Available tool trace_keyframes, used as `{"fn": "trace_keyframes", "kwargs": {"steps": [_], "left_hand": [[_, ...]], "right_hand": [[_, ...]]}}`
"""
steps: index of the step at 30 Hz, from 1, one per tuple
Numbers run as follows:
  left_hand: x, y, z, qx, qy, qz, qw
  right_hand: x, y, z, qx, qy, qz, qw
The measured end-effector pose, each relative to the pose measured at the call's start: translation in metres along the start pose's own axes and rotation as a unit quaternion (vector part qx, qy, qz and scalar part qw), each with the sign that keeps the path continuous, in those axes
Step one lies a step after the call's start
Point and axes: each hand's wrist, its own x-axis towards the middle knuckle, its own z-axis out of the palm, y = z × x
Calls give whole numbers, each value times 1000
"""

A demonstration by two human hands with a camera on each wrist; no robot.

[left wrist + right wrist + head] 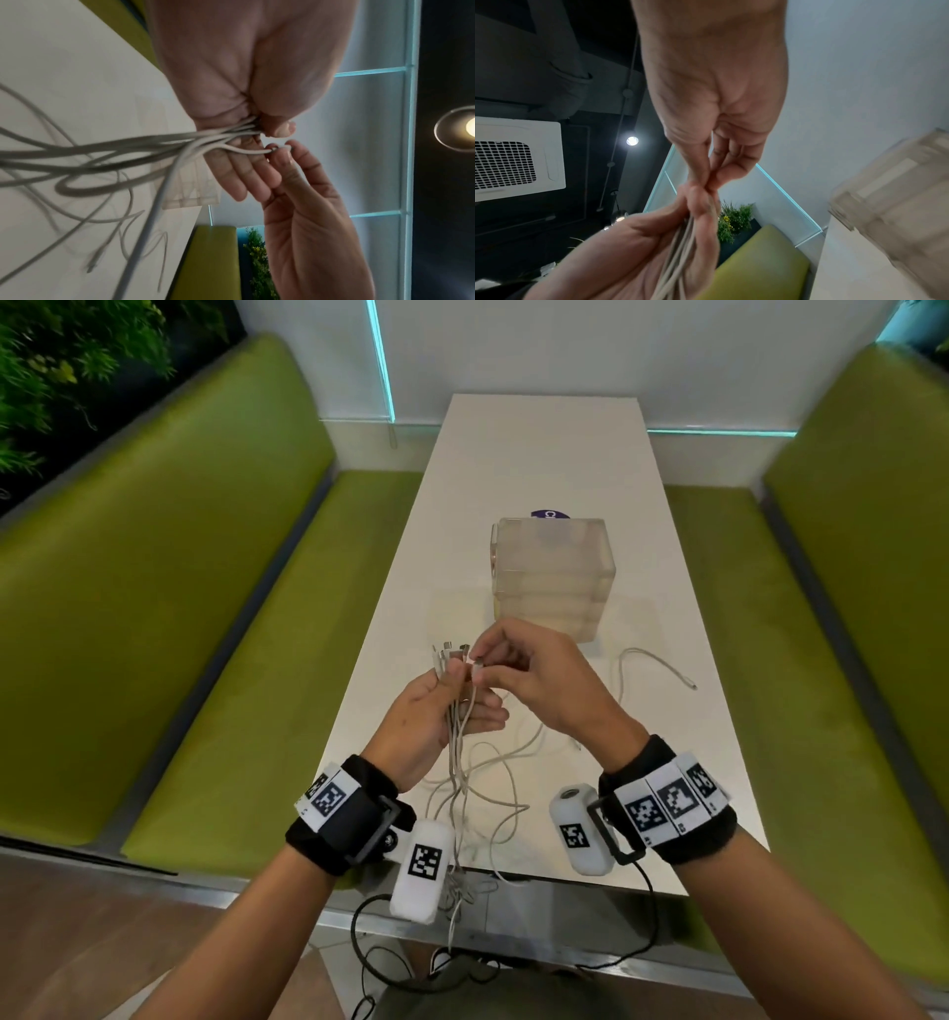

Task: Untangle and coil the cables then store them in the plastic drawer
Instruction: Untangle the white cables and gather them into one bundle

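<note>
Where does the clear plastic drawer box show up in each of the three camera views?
Head: plastic drawer box stands mid-table, beyond both hands.
Left wrist: only its corner shows at center, behind the left hand's fingers.
Right wrist: blurred, at the right edge.
Shared landmark: the green bench.

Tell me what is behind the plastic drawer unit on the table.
Behind the plastic drawer unit, a dark purple round thing with white lettering peeks over its top edge. The unit covers the rest, so what it is cannot be told.
</note>
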Motion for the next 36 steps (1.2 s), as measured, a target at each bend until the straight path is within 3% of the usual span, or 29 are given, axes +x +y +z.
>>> {"fn": "trace_keyframes", "kwargs": {"steps": [4, 7, 9, 11, 13, 14, 18, 21, 23, 26, 28, 33, 36], "left_hand": [[-1, 0, 0, -1, -28, -3, 1000], [0, 2, -2, -8, -11, 1, 1000], [0, 4, -3, -22, 2, 3, 1000], [0, 6, -2, -42, 5, 3, 999], [0, 9, -1, -51, 1, 3, 999], [-1, 11, 0, -52, -3, 5, 999], [-3, 20, 1, -59, -8, 19, 998], [-1, 34, -7, -68, 15, 44, 997], [1, 43, -17, -71, 37, 63, 995], [2, 52, -35, -85, 69, 88, 990], [2, 53, -42, -92, 85, 95, 988], [2, 50, -48, -88, 99, 96, 987], [2, 49, -48, -82, 98, 95, 987]], "right_hand": [[0, 5, 7, 57, 59, 8, 997], [-1, 18, 9, 47, 101, 43, 993], [-4, 34, 11, 49, 46, 95, 993], [-10, 56, 17, 13, -89, 136, 987], [-18, 79, 28, -85, -213, 154, 961], [-21, 88, 34, -123, -242, 160, 949], [-31, 102, 53, -123, -229, 204, 944], [-38, 104, 49, -120, -261, 232, 929], [-47, 106, 38, -147, -311, 257, 903], [-62, 109, 20, -246, -403, 263, 841], [-73, 113, 14, -268, -431, 264, 821], [-95, 115, 10, -268, -421, 203, 842], [-103, 117, 10, -253, -425, 232, 837]]}}
